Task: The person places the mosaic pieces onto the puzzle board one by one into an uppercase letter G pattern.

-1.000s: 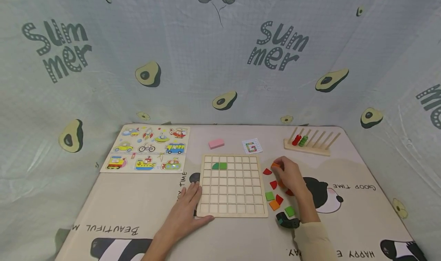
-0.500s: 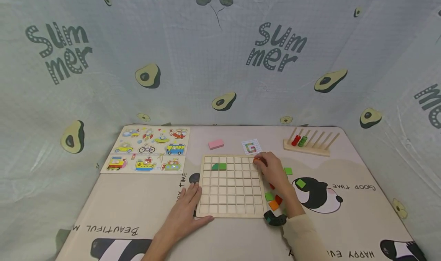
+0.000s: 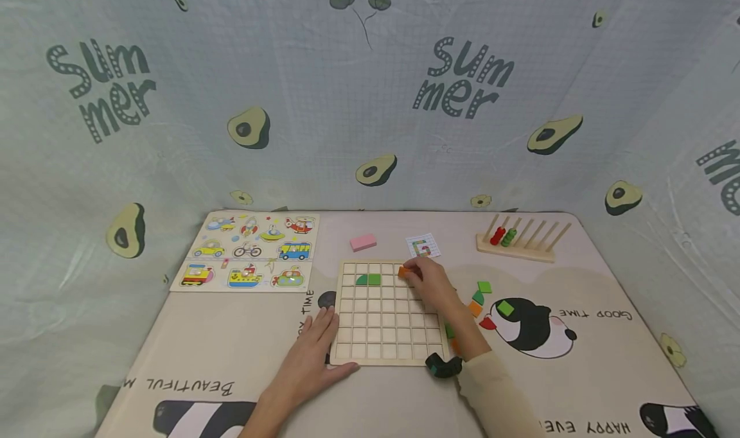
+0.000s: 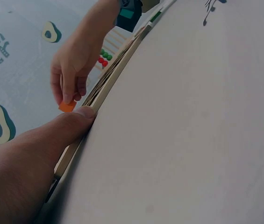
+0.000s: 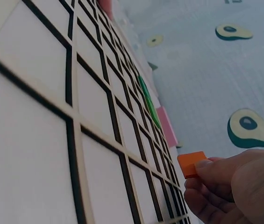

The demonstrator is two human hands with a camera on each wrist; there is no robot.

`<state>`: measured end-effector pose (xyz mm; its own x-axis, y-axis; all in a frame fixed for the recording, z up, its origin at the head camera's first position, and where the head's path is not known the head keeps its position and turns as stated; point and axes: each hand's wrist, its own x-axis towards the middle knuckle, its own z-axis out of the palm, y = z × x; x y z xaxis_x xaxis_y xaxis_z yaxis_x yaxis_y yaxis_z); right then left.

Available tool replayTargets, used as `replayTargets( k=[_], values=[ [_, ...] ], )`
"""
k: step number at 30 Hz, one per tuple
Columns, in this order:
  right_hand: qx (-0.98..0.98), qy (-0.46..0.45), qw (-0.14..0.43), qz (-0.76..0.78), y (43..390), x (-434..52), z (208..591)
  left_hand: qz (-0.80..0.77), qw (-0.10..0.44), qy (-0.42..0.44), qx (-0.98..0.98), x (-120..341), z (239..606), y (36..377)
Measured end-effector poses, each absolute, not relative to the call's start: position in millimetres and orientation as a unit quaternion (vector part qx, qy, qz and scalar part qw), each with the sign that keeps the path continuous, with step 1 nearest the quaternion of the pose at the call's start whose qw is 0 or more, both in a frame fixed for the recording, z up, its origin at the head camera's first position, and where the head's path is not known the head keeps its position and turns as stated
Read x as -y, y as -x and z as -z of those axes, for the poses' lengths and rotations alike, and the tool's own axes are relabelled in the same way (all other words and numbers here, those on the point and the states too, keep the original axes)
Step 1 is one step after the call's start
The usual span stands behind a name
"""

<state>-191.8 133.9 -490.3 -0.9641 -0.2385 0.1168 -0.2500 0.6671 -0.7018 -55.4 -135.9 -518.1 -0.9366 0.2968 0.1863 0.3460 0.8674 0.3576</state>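
A wooden grid board (image 3: 388, 335) lies in the middle of the table. Two green pieces sit side by side in its second row: a quarter-round tile (image 3: 361, 279) and a square tile (image 3: 374, 279). Thumb and fingers of my right hand (image 3: 433, 290) pinch an orange square tile (image 3: 402, 272) over the board's upper right part; the right wrist view shows this orange tile (image 5: 192, 163) held above the grid. My left hand (image 3: 312, 354) rests at the board's lower left with fingers extended, its thumb (image 4: 82, 114) touching the board's edge.
Loose tiles lie right of the board, among them a green square (image 3: 484, 287) and a red piece (image 3: 487, 323); my right forearm covers others. Behind stand a pink block (image 3: 363, 241), a pattern card (image 3: 423, 246) and a peg stand (image 3: 517, 252). A picture puzzle (image 3: 245, 252) lies at left.
My right hand has picked the orange tile from the loose pieces and carried it left over the board. Several loose tiles have come into sight. My left hand has stayed in place.
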Motion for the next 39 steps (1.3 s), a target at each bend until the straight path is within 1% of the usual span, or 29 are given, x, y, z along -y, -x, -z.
replayTargets(
  k=[15, 24, 27, 33, 39],
  values=[
    [0.914, -0.162, -0.013, -0.371, 195.8, -111.2, 499.8, 0.194, 0.069, 0.171, 0.964, 136.2, 518.3, 56.6],
    [0.92, -0.187, 0.002, -0.345, 196.6, -109.2, 502.3, 0.185, 0.048, 0.16, 0.968, 136.2, 520.9, 57.8],
    [0.92, -0.189, 0.008, -0.344, 195.6, -108.7, 503.1, 0.185, 0.05, 0.159, 0.969, 136.0, 520.9, 57.6],
    [0.922, -0.192, 0.011, -0.336, 195.1, -108.1, 504.1, 0.189, 0.071, 0.166, 0.965, 135.6, 521.2, 57.0],
    [0.925, -0.204, 0.018, -0.32, 195.4, -106.7, 504.4, 0.189, 0.073, 0.167, 0.965, 135.8, 520.6, 57.0]
  ],
)
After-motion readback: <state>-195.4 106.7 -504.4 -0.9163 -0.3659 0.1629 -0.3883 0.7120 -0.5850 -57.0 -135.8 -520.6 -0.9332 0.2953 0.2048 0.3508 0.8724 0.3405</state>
